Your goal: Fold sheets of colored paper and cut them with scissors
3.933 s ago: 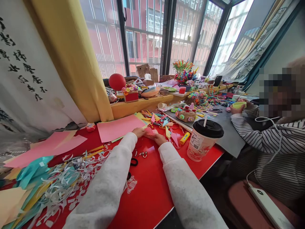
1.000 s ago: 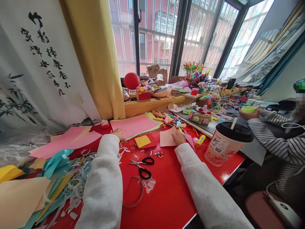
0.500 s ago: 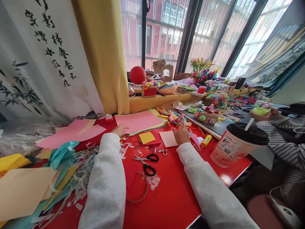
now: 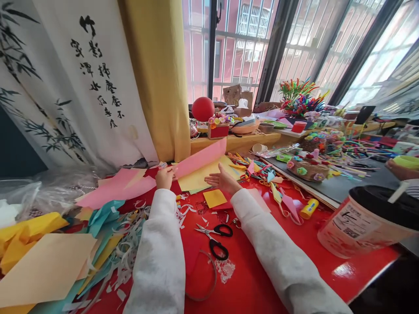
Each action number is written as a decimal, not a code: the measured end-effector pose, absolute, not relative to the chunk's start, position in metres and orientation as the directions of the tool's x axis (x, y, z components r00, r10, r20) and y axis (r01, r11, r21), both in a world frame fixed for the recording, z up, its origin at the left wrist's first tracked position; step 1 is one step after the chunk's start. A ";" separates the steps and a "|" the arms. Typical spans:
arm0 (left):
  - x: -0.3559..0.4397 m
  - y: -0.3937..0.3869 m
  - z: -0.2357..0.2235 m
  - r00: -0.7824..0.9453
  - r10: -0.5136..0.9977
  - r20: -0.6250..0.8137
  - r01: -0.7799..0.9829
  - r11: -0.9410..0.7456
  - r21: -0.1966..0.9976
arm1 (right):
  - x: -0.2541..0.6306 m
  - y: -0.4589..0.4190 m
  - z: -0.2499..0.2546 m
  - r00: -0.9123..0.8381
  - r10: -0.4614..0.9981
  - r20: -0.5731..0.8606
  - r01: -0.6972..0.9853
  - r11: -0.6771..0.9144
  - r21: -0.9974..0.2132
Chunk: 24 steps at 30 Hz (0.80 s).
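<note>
My left hand [image 4: 165, 177] pinches the near left edge of a pink paper sheet [image 4: 204, 159], which is lifted and tilted above a stack of yellow paper [image 4: 199, 178]. Over the right part of that stack, my right hand [image 4: 222, 179] has its fingers stretched out and holds nothing. A small yellow paper square [image 4: 214, 198] lies just below my right hand. My right sleeve partly covers a pale pink square [image 4: 260, 199]. Nearer to me, scissors [image 4: 214, 235] with black handles rest with blades apart on the red table [image 4: 242, 279], beside a thin ring [image 4: 209, 292].
Paper scraps and coloured sheets [image 4: 46, 266] cover the left side. A large drink cup [image 4: 347, 226] and a yellow glue stick [image 4: 309, 209] stand or lie at right. A flower-trimmed basket [image 4: 307, 168] sits behind them. A red ball [image 4: 203, 109] is on the windowsill.
My left hand has taken hold of the pink sheet and raised it, uncovering yellow paper. My right hand has moved left off the pale pink square and opened. The view has swung left.
</note>
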<state>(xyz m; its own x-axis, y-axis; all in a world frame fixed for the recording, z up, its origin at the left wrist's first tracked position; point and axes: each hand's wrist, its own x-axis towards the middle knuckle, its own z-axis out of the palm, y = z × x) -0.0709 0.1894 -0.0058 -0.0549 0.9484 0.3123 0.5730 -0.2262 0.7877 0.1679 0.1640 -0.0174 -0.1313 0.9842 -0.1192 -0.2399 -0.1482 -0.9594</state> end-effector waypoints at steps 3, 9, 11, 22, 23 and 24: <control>-0.070 0.191 -0.011 -0.033 0.978 0.207 0.474 -0.167 0.865 | 0.152 0.174 -0.017 -0.202 0.968 -0.148 -0.330 -0.210 -0.920; -0.057 0.191 -0.020 0.104 0.993 0.064 0.392 -0.100 0.915 | 0.136 0.174 -0.025 -0.354 0.916 -0.187 -0.366 -0.320 -0.874; -0.052 0.189 -0.021 0.146 0.988 0.048 0.393 -0.103 0.914 | 0.139 0.174 -0.026 -0.362 0.908 -0.213 -0.362 -0.348 -0.865; -0.055 0.185 0.003 0.110 0.978 0.175 0.451 -0.207 0.869 | 0.159 0.168 -0.011 -0.444 0.847 -0.294 -0.285 -0.444 -0.850; -0.053 0.185 0.004 0.131 0.976 0.176 0.477 -0.218 0.852 | 0.157 0.167 -0.010 -0.438 0.850 -0.293 -0.282 -0.439 -0.853; -0.049 0.185 0.005 0.159 0.972 0.172 0.507 -0.230 0.831 | 0.155 0.167 -0.009 -0.432 0.854 -0.290 -0.280 -0.433 -0.857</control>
